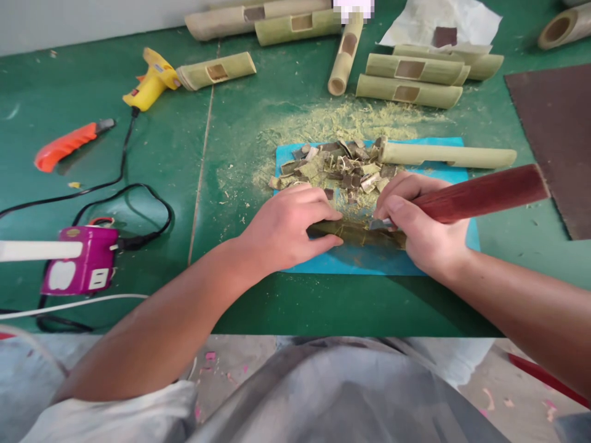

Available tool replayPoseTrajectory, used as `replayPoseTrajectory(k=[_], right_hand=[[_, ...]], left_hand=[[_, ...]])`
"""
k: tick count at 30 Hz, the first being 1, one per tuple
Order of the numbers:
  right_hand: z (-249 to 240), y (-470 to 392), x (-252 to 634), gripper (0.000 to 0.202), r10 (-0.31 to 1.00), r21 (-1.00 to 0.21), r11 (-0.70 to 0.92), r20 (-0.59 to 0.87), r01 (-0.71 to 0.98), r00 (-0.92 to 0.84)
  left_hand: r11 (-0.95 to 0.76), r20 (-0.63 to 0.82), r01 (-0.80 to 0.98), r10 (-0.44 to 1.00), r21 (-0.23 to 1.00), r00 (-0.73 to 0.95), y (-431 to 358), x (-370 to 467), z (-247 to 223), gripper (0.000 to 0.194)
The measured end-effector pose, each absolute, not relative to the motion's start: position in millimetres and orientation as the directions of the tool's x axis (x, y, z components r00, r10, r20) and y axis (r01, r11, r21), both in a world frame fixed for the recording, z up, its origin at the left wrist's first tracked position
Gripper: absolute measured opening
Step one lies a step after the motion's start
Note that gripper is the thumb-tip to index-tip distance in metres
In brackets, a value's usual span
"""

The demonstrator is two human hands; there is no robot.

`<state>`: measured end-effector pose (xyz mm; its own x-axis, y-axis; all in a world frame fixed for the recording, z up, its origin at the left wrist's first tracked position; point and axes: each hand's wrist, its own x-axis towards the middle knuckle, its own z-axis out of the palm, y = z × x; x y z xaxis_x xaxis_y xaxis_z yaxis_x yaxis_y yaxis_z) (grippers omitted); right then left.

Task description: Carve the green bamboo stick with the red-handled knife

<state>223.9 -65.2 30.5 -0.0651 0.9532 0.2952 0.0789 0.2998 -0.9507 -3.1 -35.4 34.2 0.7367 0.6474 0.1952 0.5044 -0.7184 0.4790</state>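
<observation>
"Dark bamboo piece point(364, 235), where?"

"Between the two hands, lying crosswise over the blue mat point(355, 266)."

"Left hand point(289, 224)?"

"Grasping the piece's left end, thumb on the near side, fingers on the far side."

"Right hand point(427, 239)?"

"Clenched round the red-handled tool point(484, 194), blade at the bamboo's far edge. Bamboo's right end goes out of sight at that hand; can't tell if the palm touches it."

"Edges?"

"Mat's near edge sits in from the table edge, strip of green tabletop point(323, 307) between. Tool's butt end points right and lines up with the left edge of the brown sheet point(556, 135); can't tell if it touches."

"Room on the far side?"

"Tight. Scraps point(341, 169) heap just beyond the left hand, spilling past the mat's left edge. Pale bamboo tube point(480, 156) lies near the mat's far edge, poking out past its right side. Dust point(337, 125) beyond, then notched bamboo pieces point(378, 91)."

"Left side?"

"Roomier: green top with a seam point(203, 160) across it, then the yellow glue gun point(150, 86), orange cutter point(69, 145) and purple power block point(87, 252), all well apart from the left hand."
</observation>
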Motion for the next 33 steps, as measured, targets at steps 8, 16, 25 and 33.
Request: replayPoseTrajectory(k=[8, 16, 25, 33], right_hand=[[31.5, -65.4, 221.7, 0.033, 0.964, -0.957, 0.261, 0.253, 0.124, -0.079], [31.7, -65.7, 223.4, 0.037, 0.955, -0.947, 0.296, 0.291, 0.124, -0.055], [31.8, -66.0, 223.7, 0.032, 0.949, -0.944, 0.306, 0.291, 0.126, -0.120], [31.0, -67.1, 222.9, 0.030, 0.954, -0.947, 0.297, 0.291, 0.119, -0.065]], left_hand=[[-0.706, 0.173, 0.511, 0.654, 0.491, 0.737, -35.3, -2.9, 34.8, 0.025], [-0.706, 0.184, 0.508, 0.656, 0.493, 0.732, -35.5, -2.9, 34.2, 0.026], [-0.706, 0.177, 0.510, 0.654, 0.491, 0.735, -35.2, -2.5, 34.5, 0.024], [-0.709, 0.191, 0.504, 0.653, 0.493, 0.733, -35.3, -2.6, 34.9, 0.025]])
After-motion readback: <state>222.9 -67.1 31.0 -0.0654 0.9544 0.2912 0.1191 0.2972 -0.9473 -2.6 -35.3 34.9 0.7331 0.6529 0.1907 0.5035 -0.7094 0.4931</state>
